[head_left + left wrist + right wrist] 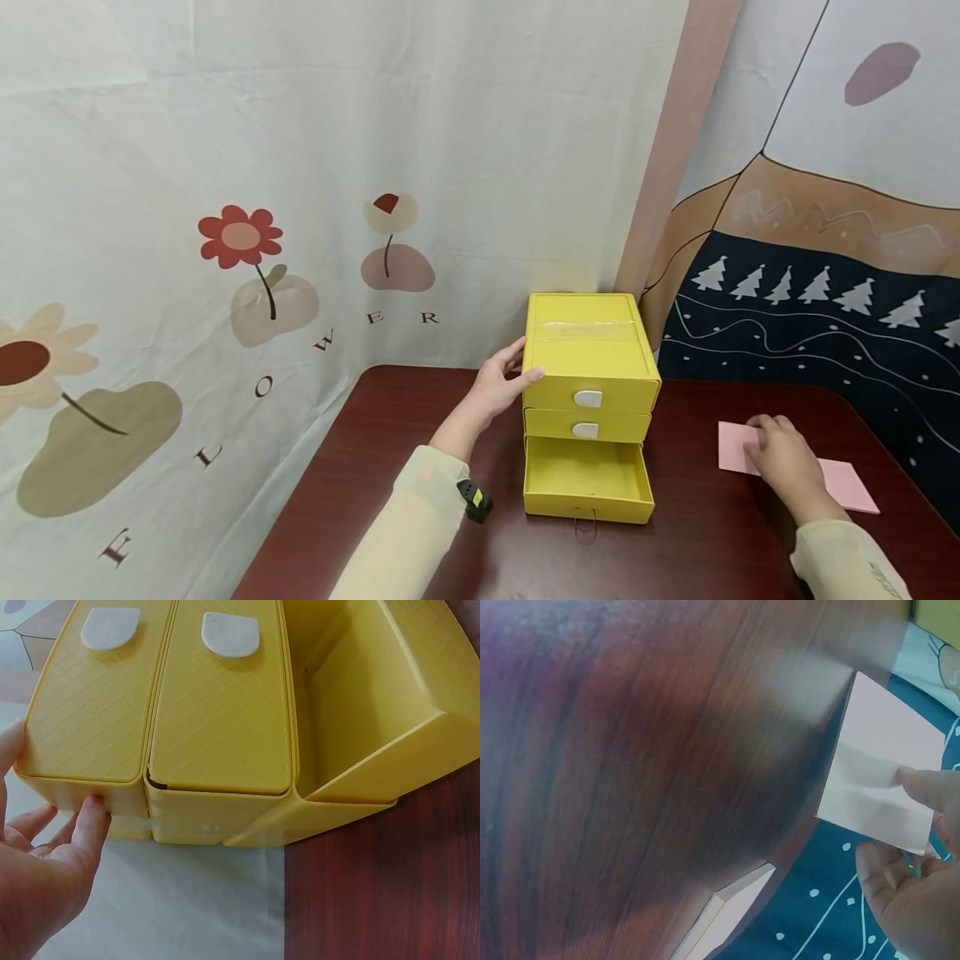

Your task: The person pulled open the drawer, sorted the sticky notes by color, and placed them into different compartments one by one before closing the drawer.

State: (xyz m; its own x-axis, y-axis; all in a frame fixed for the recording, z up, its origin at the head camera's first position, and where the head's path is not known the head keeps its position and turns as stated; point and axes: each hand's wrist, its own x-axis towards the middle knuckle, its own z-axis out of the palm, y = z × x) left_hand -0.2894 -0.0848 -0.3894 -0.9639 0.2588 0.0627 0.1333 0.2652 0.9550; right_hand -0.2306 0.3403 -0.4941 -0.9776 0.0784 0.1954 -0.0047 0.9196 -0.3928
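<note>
A yellow drawer box [581, 337] stands on the table with its bottom drawer [588, 508] pulled out and nothing visible in it. My left hand [498, 383] touches the box's upper left side, its thumb by the top front edge. In the left wrist view, the fingertips [93, 806] rest against the side wall. Over on the right, my right hand [783, 458] holds a pink pad of paper [733, 446], thumb on its face and the other fingers at its edge. A second pink pad [849, 485] lies beside that hand, partly covered by it.
The two upper drawers, with white tab handles [587, 398], are closed. A wire loop [585, 527] sticks out at the bottom drawer's front. Printed curtains [465, 167] hang behind the dark red wooden table [390, 450].
</note>
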